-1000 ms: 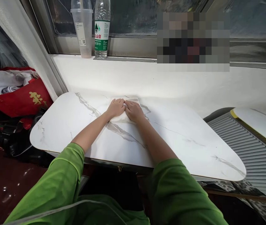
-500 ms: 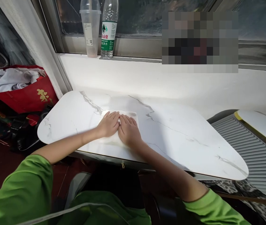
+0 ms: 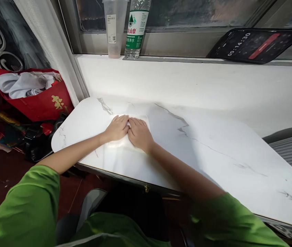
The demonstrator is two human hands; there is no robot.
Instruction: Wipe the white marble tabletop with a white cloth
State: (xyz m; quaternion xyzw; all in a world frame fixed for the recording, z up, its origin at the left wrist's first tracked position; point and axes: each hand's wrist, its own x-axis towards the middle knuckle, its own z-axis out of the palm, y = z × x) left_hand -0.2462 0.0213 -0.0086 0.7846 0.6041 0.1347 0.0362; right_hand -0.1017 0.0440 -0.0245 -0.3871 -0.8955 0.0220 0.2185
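Cloth (image 3: 120,143): flat on the table (image 3: 212,154)'s left end, beneath both palms.
Left hand (image 3: 117,127): flat, pressing it.
Right hand (image 3: 138,133): flat, touching the left.

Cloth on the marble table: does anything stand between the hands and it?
Nothing visible does. The left hand and right hand both lie flat on the white cloth, side by side, near the left end of the marble table.

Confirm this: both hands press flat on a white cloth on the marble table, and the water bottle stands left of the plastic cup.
One slip: the head view shows the water bottle standing right of the plastic cup. The left hand and right hand do press flat on the white cloth on the marble table.
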